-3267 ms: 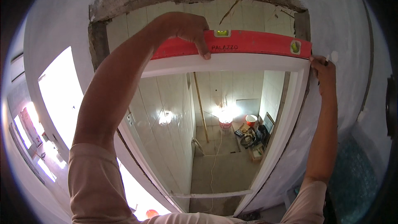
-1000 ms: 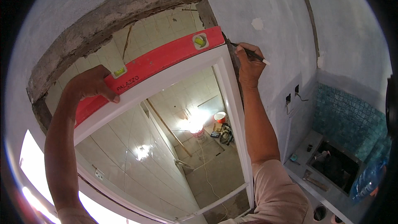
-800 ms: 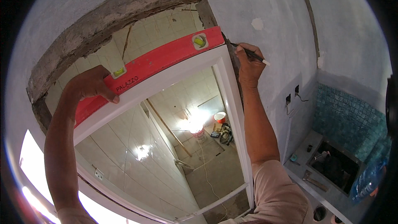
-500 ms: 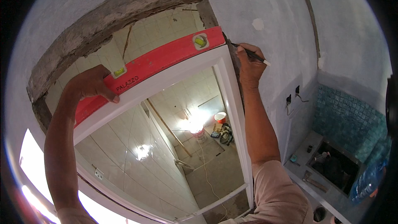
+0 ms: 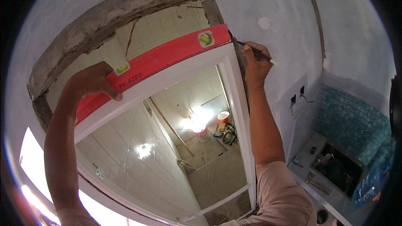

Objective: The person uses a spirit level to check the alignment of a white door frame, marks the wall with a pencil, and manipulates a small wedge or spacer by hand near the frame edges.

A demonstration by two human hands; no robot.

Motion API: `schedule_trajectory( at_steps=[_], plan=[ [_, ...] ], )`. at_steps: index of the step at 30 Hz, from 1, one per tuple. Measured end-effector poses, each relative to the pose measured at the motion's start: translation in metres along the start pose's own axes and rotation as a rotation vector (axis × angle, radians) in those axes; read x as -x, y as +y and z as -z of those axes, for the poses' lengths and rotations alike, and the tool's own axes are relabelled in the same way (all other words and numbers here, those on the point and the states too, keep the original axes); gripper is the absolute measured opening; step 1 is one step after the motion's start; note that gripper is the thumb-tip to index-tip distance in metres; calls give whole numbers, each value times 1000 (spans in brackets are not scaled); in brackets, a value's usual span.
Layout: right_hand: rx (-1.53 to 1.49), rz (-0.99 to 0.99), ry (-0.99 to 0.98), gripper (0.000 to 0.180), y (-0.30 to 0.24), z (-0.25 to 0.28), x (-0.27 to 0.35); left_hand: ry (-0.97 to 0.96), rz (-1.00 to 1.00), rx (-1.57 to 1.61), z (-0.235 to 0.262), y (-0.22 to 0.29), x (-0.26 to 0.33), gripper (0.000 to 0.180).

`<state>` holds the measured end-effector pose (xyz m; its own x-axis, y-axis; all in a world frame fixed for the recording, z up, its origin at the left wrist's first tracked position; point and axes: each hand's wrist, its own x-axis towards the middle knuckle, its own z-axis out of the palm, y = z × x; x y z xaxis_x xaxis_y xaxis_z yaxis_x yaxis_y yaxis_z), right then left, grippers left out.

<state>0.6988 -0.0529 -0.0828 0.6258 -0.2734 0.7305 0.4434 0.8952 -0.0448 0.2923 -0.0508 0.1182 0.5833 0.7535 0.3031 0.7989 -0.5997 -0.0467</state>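
A red spirit level (image 5: 167, 56) with yellow-green vials lies along the top bar of a white door frame (image 5: 226, 54). My left hand (image 5: 93, 82) is closed around the level near its left end, thumb on the front face. At the other end, my right hand (image 5: 256, 68) pinches a dark pen-like marking tool (image 5: 266, 57) with a pale end. Its tip points at the wall edge just beside the level's right end; whether it touches is too small to tell.
Rough broken masonry (image 5: 104, 19) surrounds the opening above the frame. Through the frame show a bright lamp, a bucket (image 5: 223, 117), tools and a cable on the floor. At right are wall sockets with loose wires (image 5: 293, 99), a counter with a sink (image 5: 338, 169), and a hammer (image 5: 318, 183).
The whole view has shifted slightly. Both hands keep their holds on the level and the marking tool, and the level still lies along the frame top.
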Motion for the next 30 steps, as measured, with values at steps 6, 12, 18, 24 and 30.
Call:
schedule_trajectory(
  at_steps=[6,12,18,24,30],
  plan=[
    [26,-8,21,9,1,0,2,22,-54,-25,-3,4,5,63],
    [-12,-67,56,7,-2,-2,0,22,6,-60,0,5,5,59],
    [-204,-235,86,22,-12,1,-11,-66,75,-84,2,-3,-4,95],
    [-33,-340,12,36,-41,6,-17,-85,46,16,1,-7,-4,89],
    [42,-198,74,34,-56,-1,-12,1,8,-28,-1,5,7,62]
  ],
)
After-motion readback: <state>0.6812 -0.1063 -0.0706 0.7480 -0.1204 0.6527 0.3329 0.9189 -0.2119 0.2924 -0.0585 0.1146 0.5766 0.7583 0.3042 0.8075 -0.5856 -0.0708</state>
